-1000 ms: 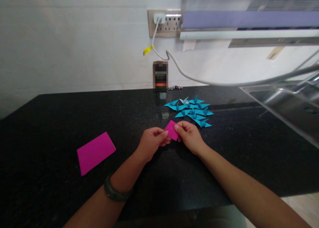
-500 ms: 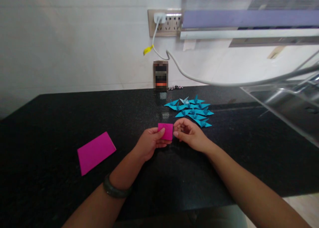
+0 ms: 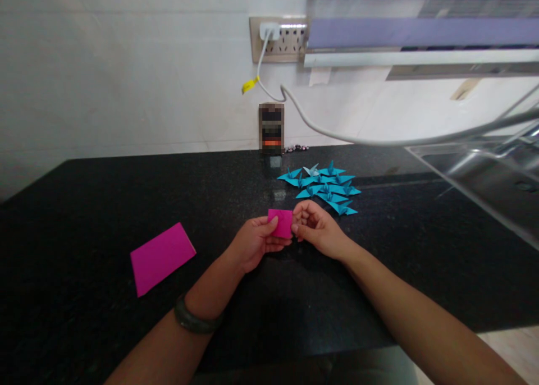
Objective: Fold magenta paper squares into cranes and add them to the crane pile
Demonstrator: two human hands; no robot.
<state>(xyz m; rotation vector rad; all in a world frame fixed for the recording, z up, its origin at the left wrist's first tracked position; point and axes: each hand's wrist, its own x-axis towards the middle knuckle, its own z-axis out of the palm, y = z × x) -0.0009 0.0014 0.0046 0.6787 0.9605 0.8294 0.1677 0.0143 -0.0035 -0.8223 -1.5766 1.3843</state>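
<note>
left hand [image 3: 255, 242]: pinching pink square [image 3: 283, 223] over counter [image 3: 84, 216] | right hand [image 3: 322, 230]: fingertips at pink square's right edge, grip unclear | cranes [image 3: 326, 188]: on counter, beyond hands | sink [image 3: 461, 191]: right, partly in view, contents unclear

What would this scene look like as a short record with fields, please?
Left hand: holds a small, square, folded pink paper
Right hand: at that paper's right edge; contact unclear
Left of both hands: larger rectangular magenta paper
Beyond both hands: blue folded-paper birds, one paler bird at the back
Surface: glossy black stone-like counter
Wall: white plug in a beige socket panel
</note>
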